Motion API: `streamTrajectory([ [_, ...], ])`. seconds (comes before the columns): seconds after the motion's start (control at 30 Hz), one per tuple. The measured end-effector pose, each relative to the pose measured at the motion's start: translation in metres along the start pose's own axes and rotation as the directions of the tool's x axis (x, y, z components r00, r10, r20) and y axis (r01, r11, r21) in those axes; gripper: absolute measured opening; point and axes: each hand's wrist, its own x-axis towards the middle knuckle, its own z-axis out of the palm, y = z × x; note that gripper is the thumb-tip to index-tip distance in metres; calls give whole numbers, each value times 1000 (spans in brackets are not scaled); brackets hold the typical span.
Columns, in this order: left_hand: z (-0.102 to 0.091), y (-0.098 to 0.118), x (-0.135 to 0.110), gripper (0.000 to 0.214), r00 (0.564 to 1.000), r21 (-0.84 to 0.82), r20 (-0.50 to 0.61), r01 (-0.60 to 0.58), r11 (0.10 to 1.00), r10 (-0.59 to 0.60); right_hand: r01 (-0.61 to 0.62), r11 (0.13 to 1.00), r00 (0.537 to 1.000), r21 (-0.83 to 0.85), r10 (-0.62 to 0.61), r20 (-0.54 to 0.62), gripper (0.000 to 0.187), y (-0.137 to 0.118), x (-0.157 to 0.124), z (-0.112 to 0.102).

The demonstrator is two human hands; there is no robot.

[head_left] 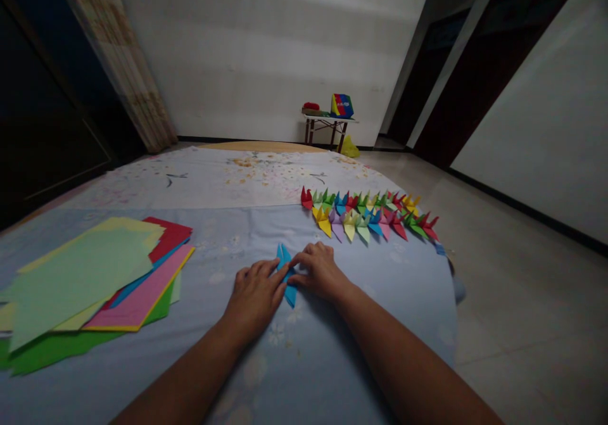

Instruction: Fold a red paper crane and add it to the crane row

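Note:
A narrow blue folded paper (290,294) lies on the tablecloth in front of me, its far end split into two points. My left hand (254,291) rests palm down at its left side, fingers stretched out and the thumb and forefinger lying across the paper. From the right, my right hand (319,270) pinches the paper's edge between bent thumb and forefinger. Part of the paper's middle is hidden under my fingers. Beyond my right hand stand folded paper cranes (349,224) in several colours, set in rows.
A stack of coloured paper sheets (85,273) lies to the left. The table has a pale blue flowered tablecloth (223,235) with a white floral part farther off. Against the far wall stands a small table (327,120) bearing a multicoloured box (342,105); a yellow bag (350,147) sits beside it.

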Motion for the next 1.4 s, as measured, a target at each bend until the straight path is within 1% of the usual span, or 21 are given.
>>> streamTrajectory([
  [0.1,1,-2,0,40,1000,1,26,-9,1000,9,27,1000,999,-4,-27,-21,32,1,0,0],
  [0.2,1,-5,-2,44,998,-19,51,-33,999,34,41,999,999,-6,-41,-17,27,1,0,0],
  [0.37,-3,-9,-2,49,994,-56,96,-42,998,47,62,998,997,31,-64,47,21,2,-1,-2],
  [0.5,-8,-8,-2,56,989,-91,137,-46,995,58,113,993,987,44,-118,113,19,3,-2,-6],
  [0.57,-10,-7,-3,61,987,-95,150,-42,995,56,152,988,973,41,-157,169,16,1,-4,-10],
  [0.63,-11,-6,-3,66,986,-89,160,-38,995,52,191,981,950,32,-193,244,13,-4,-6,-15],
  [0.73,-11,-8,-4,69,983,-80,171,-48,996,61,228,972,917,58,-235,323,12,-10,-10,-24],
  [0.8,-11,-9,-3,67,980,-85,181,-64,994,78,243,964,893,109,-266,363,10,-11,-13,-28],
  [0.87,-11,-10,-2,58,980,-95,180,-64,993,81,256,950,869,177,-306,388,10,-10,-14,-31],
  [0.9,-11,-10,-2,53,982,-102,175,-53,993,70,257,943,866,209,-321,384,10,-8,-14,-31],
  [0.93,-11,-10,-1,48,985,-108,163,-36,993,53,252,940,875,230,-322,360,11,-6,-13,-30],
  [0.97,-11,-9,-1,45,988,-114,150,-18,993,35,234,943,898,236,-303,319,12,-3,-11,-29],
  [1.0,-10,-8,0,43,990,-118,137,-5,993,21,201,954,932,221,-256,257,13,0,-9,-26],
  [1.03,-9,-8,0,43,992,-120,126,0,993,15,145,972,967,184,-178,181,14,2,-7,-24],
  [1.07,-9,-8,0,43,993,-120,118,-2,993,16,85,986,987,146,-104,122,15,5,-5,-21],
  [1.1,-8,-8,0,44,993,-116,114,-7,993,20,44,992,994,116,-55,89,17,7,-3,-18],
  [1.17,-7,-8,-1,47,993,-111,112,-22,994,34,14,996,994,91,-24,110,19,9,0,-14],
  [1.27,-5,-10,-2,47,994,-119,100,-40,992,52,31,993,986,113,-49,157,19,9,-2,-14],
  [1.33,-5,-11,-2,47,995,-137,78,-45,990,55,46,988,988,145,-67,143,23,9,-4,-15],
  [1.4,-4,-12,-3,46,997,-165,52,-43,985,52,59,983,991,176,-80,111,33,10,-5,-15],
])
